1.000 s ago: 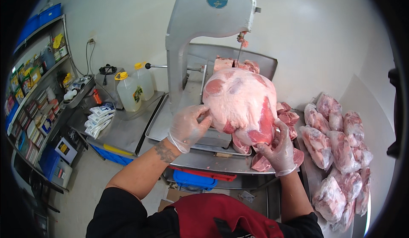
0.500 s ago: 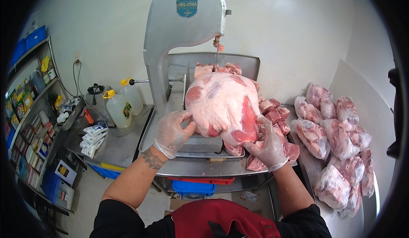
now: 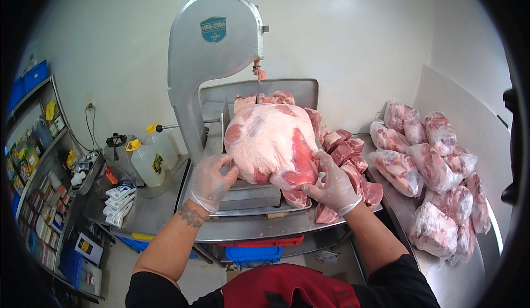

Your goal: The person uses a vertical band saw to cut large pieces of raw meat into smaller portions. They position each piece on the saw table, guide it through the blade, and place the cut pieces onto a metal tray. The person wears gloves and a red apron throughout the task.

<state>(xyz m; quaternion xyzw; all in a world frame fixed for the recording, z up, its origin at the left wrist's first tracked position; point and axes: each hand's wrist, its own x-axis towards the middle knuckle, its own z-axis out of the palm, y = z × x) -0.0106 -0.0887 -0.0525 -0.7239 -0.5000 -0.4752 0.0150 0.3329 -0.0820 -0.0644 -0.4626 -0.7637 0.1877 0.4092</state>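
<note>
A large pink piece of meat with white fat [image 3: 268, 137] sits in front of the blade of a grey metal band saw [image 3: 204, 48], over its sliding table [image 3: 248, 197]. My left hand [image 3: 213, 180], in a clear glove, grips the meat's lower left edge with curled fingers. My right hand [image 3: 334, 186], also gloved, holds its lower right side, thumb at the bottom edge. Cut chunks of meat [image 3: 348, 150] lie to the right, and more pieces [image 3: 276, 96] stand behind the large one. The lower part of the blade is hidden behind the meat.
At the right, wrapped meat packs [image 3: 436, 222] cover part of a steel counter [image 3: 403, 231]. At the left are yellow-capped jugs [image 3: 146, 167], white packets [image 3: 118, 206] and a shelf [image 3: 38, 148] of supplies. Blue and red bins [image 3: 254, 253] sit beneath the bench [image 3: 248, 231].
The whole view has shifted, so the saw and meat appear further left and lower. Both hands keep hold of the large piece, with little visible change in their grip.
</note>
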